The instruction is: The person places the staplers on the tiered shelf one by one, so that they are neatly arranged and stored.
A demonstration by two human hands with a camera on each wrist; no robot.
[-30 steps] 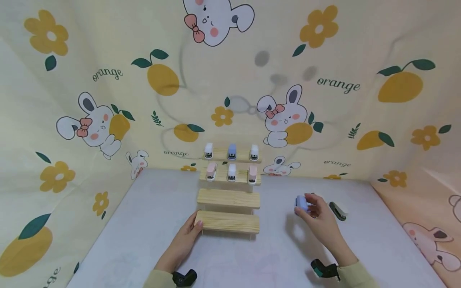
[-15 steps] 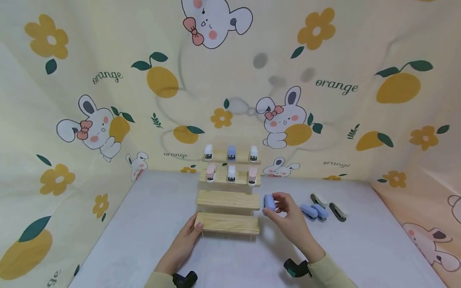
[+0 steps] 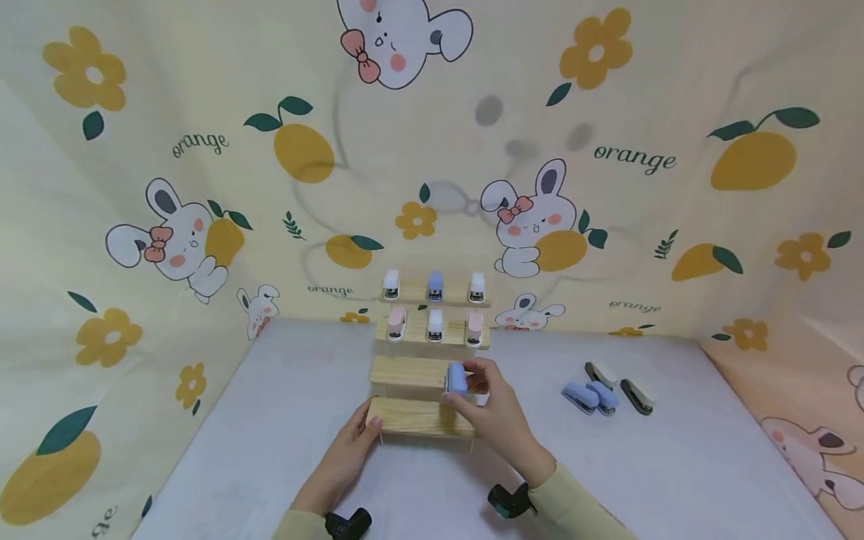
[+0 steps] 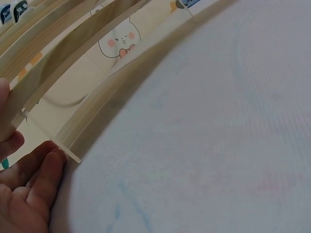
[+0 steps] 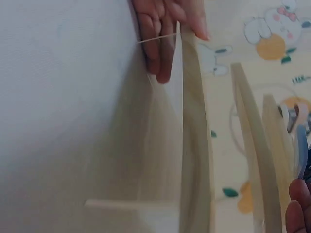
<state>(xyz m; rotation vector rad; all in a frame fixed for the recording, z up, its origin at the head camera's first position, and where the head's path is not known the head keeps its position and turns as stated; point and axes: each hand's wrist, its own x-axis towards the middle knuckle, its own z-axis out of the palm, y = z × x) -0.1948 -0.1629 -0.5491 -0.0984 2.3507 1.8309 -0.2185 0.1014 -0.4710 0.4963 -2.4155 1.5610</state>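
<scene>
A wooden tiered display stand stands mid-table, with four-step form seen from the front. My left hand grips the left end of its lowest shelf, thumb on top; the left wrist view shows curled fingers by a thin leg. Between thumb and fingers my right hand pinches a blue mini stapler, upright over the right part of the second-lowest shelf. In the right wrist view the blue stapler shows at the right edge, fingertips just below it.
White, blue and pink staplers line the two upper shelves. On the table at right lie two blue staplers and two dark-based ones with pale tops. Behind rises a printed cloth backdrop.
My right hand has carried the blue stapler leftward from above the loose staplers to over the second-lowest shelf. My left hand stays on the stand.
</scene>
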